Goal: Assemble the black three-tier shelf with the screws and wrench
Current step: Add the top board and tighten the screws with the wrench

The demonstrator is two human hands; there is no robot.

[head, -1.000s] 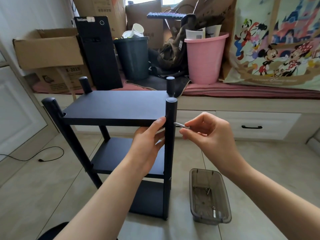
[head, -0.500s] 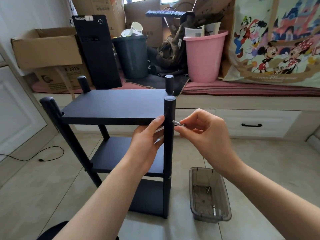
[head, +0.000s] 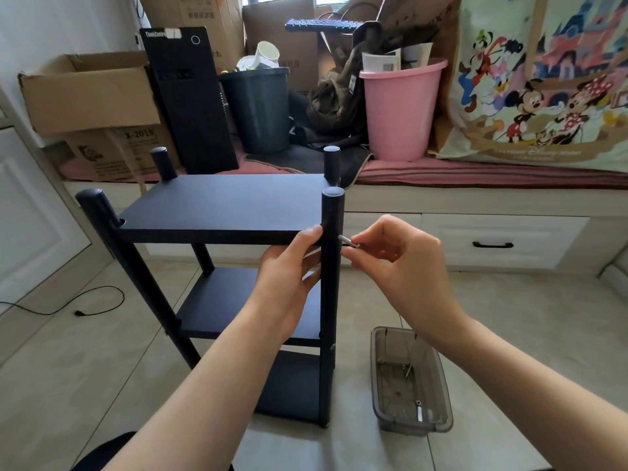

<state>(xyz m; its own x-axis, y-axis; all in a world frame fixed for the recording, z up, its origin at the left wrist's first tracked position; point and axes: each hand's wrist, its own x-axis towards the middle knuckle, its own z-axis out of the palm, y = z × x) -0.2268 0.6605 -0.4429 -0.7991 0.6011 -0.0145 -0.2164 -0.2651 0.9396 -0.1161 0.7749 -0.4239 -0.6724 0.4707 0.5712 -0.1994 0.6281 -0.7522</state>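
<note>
The right hand (head: 404,266) makes the grip: thumb and forefinger pinch a small silver screw (head: 348,241), the other fingers loosely curled behind. The screw lies nearly level, its tip touching or just short of the right face of the near-right post (head: 331,283), at the height of the top board's edge; whether it has entered a hole cannot be told. The left hand (head: 289,280) steadies the black three-tier shelf (head: 224,205) from the other side, its thumb pressed up against the front edge of the top board right beside that post, its fingers reaching under the board and toward the post.

The shelf stands upright on the tiled floor (head: 102,385), with three boards between four round posts whose capped tops rise above the top board. To its right on the floor, near the foot of the near-right post, sits a smoky clear plastic tray (head: 443,385) with a few loose screws in it.

Behind the shelf runs a low bench (head: 475,198) with drawers, carrying a pink bucket (head: 401,113), a dark bin (head: 258,110), a black computer tower (head: 190,103), cardboard boxes (head: 85,93) and a cartoon-print bag (head: 543,79)
</note>
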